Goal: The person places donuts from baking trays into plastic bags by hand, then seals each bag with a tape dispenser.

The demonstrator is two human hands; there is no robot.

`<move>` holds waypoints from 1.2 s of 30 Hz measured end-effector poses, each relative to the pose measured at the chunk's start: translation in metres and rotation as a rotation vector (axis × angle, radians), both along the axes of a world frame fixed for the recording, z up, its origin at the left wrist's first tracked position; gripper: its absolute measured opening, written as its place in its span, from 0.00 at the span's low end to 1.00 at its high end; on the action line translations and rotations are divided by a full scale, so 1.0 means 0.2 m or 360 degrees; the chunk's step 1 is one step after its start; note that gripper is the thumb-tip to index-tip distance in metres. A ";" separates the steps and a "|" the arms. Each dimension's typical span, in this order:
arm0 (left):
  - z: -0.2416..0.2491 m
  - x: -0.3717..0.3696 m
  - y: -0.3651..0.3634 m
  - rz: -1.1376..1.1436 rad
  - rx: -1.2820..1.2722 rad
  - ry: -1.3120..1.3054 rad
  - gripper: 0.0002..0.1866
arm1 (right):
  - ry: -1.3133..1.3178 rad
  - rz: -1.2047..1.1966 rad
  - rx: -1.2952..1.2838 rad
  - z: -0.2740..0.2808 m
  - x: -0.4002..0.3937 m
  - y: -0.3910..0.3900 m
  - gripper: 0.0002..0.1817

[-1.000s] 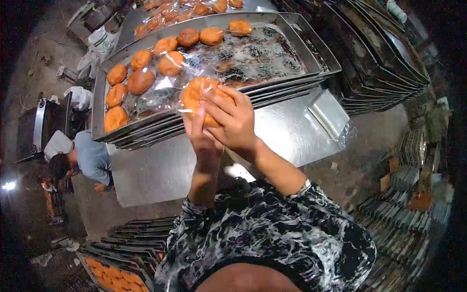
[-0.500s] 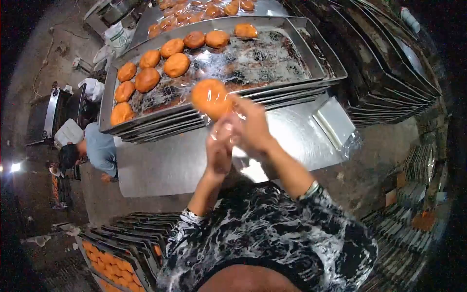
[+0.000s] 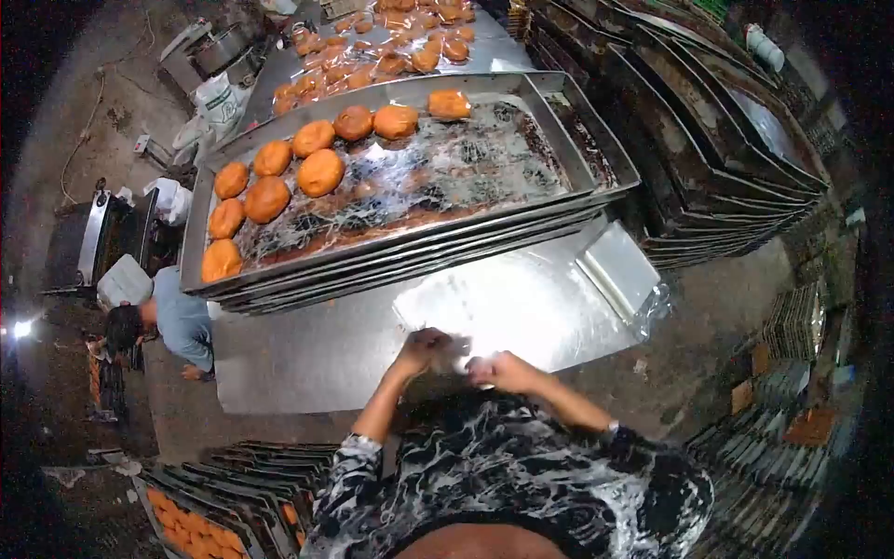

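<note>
Near the front edge of the metal table (image 3: 279, 363), my left hand (image 3: 430, 352) and my right hand (image 3: 507, 373) are close together in front of my body. Motion smears the fingers of my left hand. My right hand's fingers are curled in, and a small pale blur shows between the hands; I cannot make out what it is. Beyond them lies a metal tray (image 3: 400, 264) on a stack of trays, with round orange-brown buns (image 3: 320, 172) along its left and far sides. A stack of clear plastic bags (image 3: 622, 268) lies to the right.
Plastic-wrapped buns (image 3: 391, 63) cover the table behind the tray. Dark trays (image 3: 689, 140) are stacked at the right. A rack with buns (image 3: 196, 526) stands at lower left. A person in a blue shirt (image 3: 182, 317) is low down at the left.
The wrapped bun that was in my hands is out of them. Both hands have drawn back toward my body, away from the tray. The view has shifted slightly.
</note>
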State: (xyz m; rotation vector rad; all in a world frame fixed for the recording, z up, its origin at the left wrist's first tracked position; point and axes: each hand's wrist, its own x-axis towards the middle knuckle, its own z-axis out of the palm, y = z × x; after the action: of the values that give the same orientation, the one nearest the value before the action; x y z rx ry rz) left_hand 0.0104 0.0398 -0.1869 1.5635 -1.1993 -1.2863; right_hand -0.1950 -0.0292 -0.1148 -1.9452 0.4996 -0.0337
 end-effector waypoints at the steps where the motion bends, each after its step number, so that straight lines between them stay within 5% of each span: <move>1: 0.07 -0.03 -0.01 0.0141 -0.0119 0.0092 0.10 | 0.0042 0.0094 -0.0072 -0.02 -0.04 -0.01 0.09; 5: 0.28 -0.14 -0.11 0.0259 0.0024 0.0133 0.10 | -0.0118 -0.0402 0.0001 -0.09 0.03 -0.06 0.11; 7: 0.35 -0.18 -0.16 0.0075 0.0041 -0.0413 0.13 | 0.0024 -0.0635 -0.0353 -0.14 0.00 -0.02 0.12; 9: 0.39 -0.25 -0.17 -0.0133 0.0105 -0.0214 0.12 | 0.0060 -0.0893 -0.0039 -0.14 -0.04 0.00 0.11; 11: 0.32 -0.28 -0.18 0.0063 -0.0305 -0.0247 0.11 | 0.0090 -0.1045 0.0051 -0.05 -0.01 0.00 0.12; 13: 0.41 -0.28 -0.22 0.0315 -0.0266 -0.0201 0.10 | 0.0169 -0.0900 0.1008 0.11 0.03 -0.10 0.20; 15: 0.63 -0.28 -0.21 0.0213 -0.0949 -0.0409 0.08 | -0.1055 -0.0687 0.2675 -0.07 0.07 -0.28 0.22; 16: 0.72 -0.29 -0.19 0.0038 -0.0827 -0.0259 0.07 | -0.1009 -0.0866 0.1996 0.15 0.14 -0.33 0.26; 17: 0.73 -0.26 -0.18 0.0161 -0.1150 -0.0375 0.14 | -0.0931 -0.1006 0.1315 0.45 0.24 -0.34 0.30; 19: 0.73 -0.17 -0.23 0.0778 -0.1112 -0.0014 0.25 | -0.1745 -0.0851 0.1732 0.73 0.46 -0.28 0.39; 21: 0.73 0.06 -0.27 0.1232 -0.0554 0.1982 0.32 | -0.1274 -0.0246 0.2111 0.64 0.53 -0.26 0.34; 23: 0.86 0.19 -0.16 0.0861 -0.0909 0.1589 0.29 | -0.0842 -0.0085 0.1706 0.70 0.65 -0.28 0.24; 25: 0.72 0.32 -0.13 0.1078 -0.1225 0.1845 0.24 | -0.0089 0.0409 -0.0186 0.86 0.80 -0.61 0.15; 27: 0.94 0.35 -0.11 0.1442 -0.1267 0.1622 0.20 | -0.0716 -0.0030 -0.1118 0.79 1.11 -0.99 0.15; 29: 0.94 0.43 -0.07 0.1696 -0.1176 0.1561 0.19 | -0.0544 -0.0155 -0.1888 0.63 1.36 -1.44 0.24; 31: 0.87 0.47 -0.02 0.1616 -0.1212 0.1691 0.19 | 0.0293 0.0298 -0.1869 0.50 1.33 -1.78 0.25; 33: 0.84 0.50 0.08 0.1608 -0.1082 0.1661 0.21 | 0.1455 -0.0068 -0.1308 0.59 1.31 -1.81 0.32; 36: 0.82 0.56 0.22 0.1514 -0.1100 0.1868 0.22 | 0.1110 0.0340 -0.1515 0.70 1.13 -1.67 0.38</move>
State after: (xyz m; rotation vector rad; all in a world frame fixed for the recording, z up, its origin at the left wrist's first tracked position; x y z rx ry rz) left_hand 0.1214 0.0833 -0.0228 0.4775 -0.0258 -0.7295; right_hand 0.0306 -0.3629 0.0257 -2.9379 0.8147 0.6761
